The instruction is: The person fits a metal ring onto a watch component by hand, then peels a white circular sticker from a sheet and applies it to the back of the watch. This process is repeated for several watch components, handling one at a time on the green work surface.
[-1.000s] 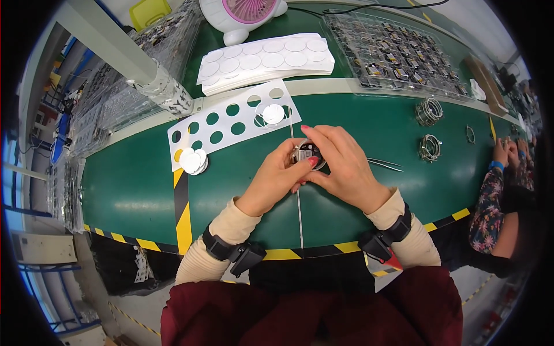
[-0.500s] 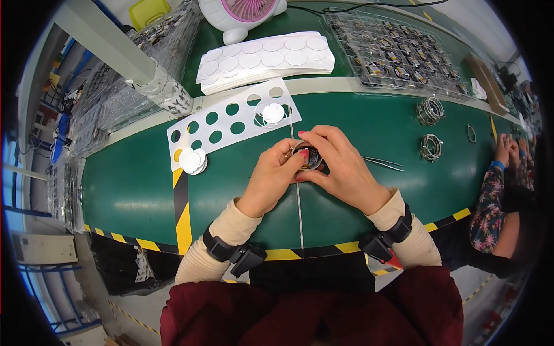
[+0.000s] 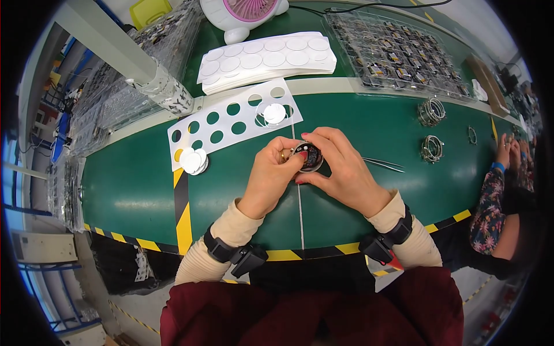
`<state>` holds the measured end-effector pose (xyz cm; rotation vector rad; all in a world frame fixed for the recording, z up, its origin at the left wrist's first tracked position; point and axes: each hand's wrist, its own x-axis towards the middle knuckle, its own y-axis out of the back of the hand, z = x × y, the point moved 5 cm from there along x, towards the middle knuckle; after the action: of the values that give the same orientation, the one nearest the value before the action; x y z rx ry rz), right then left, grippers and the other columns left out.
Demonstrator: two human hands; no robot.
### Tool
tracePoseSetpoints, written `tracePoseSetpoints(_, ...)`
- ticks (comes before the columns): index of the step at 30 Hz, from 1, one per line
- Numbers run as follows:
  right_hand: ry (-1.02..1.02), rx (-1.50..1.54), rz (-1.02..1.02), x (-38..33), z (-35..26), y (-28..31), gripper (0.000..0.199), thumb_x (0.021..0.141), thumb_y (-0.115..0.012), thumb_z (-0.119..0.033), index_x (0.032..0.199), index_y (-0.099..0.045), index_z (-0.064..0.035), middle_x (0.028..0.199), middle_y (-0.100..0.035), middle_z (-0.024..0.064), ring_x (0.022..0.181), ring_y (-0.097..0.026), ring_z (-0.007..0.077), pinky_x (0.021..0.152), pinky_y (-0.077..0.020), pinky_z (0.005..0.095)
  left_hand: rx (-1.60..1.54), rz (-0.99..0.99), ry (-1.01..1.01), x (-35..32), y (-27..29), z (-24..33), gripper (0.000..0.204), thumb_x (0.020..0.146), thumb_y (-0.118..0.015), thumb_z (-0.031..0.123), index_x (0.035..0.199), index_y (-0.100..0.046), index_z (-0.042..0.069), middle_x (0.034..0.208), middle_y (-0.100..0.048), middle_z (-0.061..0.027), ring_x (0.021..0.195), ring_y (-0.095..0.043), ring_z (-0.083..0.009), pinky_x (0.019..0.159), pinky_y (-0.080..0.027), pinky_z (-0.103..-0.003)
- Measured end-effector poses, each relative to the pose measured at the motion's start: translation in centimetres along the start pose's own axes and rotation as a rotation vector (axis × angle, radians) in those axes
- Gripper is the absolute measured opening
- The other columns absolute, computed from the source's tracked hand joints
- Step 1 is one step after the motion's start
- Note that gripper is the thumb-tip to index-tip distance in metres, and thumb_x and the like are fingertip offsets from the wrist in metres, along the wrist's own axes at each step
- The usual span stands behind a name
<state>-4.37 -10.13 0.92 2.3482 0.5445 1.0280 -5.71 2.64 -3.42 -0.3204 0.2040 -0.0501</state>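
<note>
Between my two hands is a small round case (image 3: 312,158) with a metal rim and dark electronic parts inside. My left hand (image 3: 266,180) is closed on its left side, with the thumb pressed over the inside. From the right, my right hand (image 3: 346,176) grips the rim, index finger at the far edge and thumb at the near edge. Tweezers (image 3: 384,165) lie just right of my right hand. Beyond my hands rests a white sheet with round holes (image 3: 235,122). White discs (image 3: 274,114) sit on its right end, and another pile of discs (image 3: 194,162) overlaps its lower left corner.
A stack of white sheets (image 3: 268,74) lies at the back below a pink-and-white fan (image 3: 245,17). Clear trays of small electronic parts (image 3: 398,57) stand back right. Metal rings (image 3: 431,112) are piled on the right. A post (image 3: 124,49) rises at left; a co-worker's arm (image 3: 490,202) is far right.
The case has tilted slightly in my hands, so more of its dark inside shows. My fingers have shifted a little around the rim; the things on the table have stayed put.
</note>
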Motion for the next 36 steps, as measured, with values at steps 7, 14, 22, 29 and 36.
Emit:
tracePoseSetpoints(7,-0.063,-0.009,-0.015,-0.1,-0.1,-0.2,0.062,0.061,-0.078,-0.011,0.115,-0.048,-0.0018,0.107,-0.048,0.0152,0.093,-0.053,0.0316,0.075,-0.0474,0.0344,-0.067,-0.004,0.025,-0.1,0.0,-0.4,0.014,0.087,-0.049,0.001,0.101,-0.049,-0.001,0.088,-0.06,-0.0076,0.076,-0.06,-0.0106,0.061,-0.05,-0.021)
tracePoseSetpoints(14,-0.069,-0.012,0.001,-0.1,-0.4,-0.4,0.061,0.062,-0.077,-0.01,0.115,-0.048,-0.0027,0.106,-0.048,0.0147,0.09,-0.054,0.0306,0.073,-0.0477,0.0343,-0.119,-0.014,0.059,-0.3,-0.2,-0.6,0.013,0.087,-0.049,0.003,0.1,-0.048,-0.001,0.091,-0.059,-0.0085,0.08,-0.061,-0.0131,0.065,-0.05,-0.022)
tracePoseSetpoints(22,-0.071,-0.06,-0.009,-0.3,-0.2,-0.6,0.058,0.062,-0.076,-0.011,0.112,-0.05,-0.0039,0.102,-0.049,0.0137,0.086,-0.055,0.0294,0.069,-0.0486,0.0337,-0.111,-0.029,0.109,-0.4,-0.3,-0.9,0.013,0.088,-0.049,0.004,0.1,-0.048,-0.001,0.091,-0.059,-0.0083,0.081,-0.06,-0.0132,0.068,-0.05,-0.023)
tracePoseSetpoints(29,-0.079,-0.069,-0.009,-0.2,-0.3,-0.6,0.055,0.061,-0.077,-0.012,0.109,-0.051,-0.0045,0.101,-0.049,0.0129,0.084,-0.056,0.0285,0.066,-0.0491,0.0333,-0.071,-0.03,0.112,-0.5,-0.4,-0.9,0.013,0.088,-0.049,0.004,0.1,-0.049,-0.001,0.09,-0.06,-0.0082,0.081,-0.06,-0.0128,0.069,-0.051,-0.023)
tracePoseSetpoints(36,-0.021,-0.112,0.011,-0.1,-0.5,-0.4,0.056,0.06,-0.079,-0.017,0.108,-0.052,-0.0054,0.101,-0.05,0.0116,0.082,-0.057,0.0277,0.065,-0.0494,0.0336,-0.102,-0.025,0.088,-0.6,-0.3,-0.7,0.015,0.087,-0.047,0.003,0.101,-0.049,-0.002,0.09,-0.06,-0.0088,0.08,-0.06,-0.0128,0.067,-0.05,-0.023)
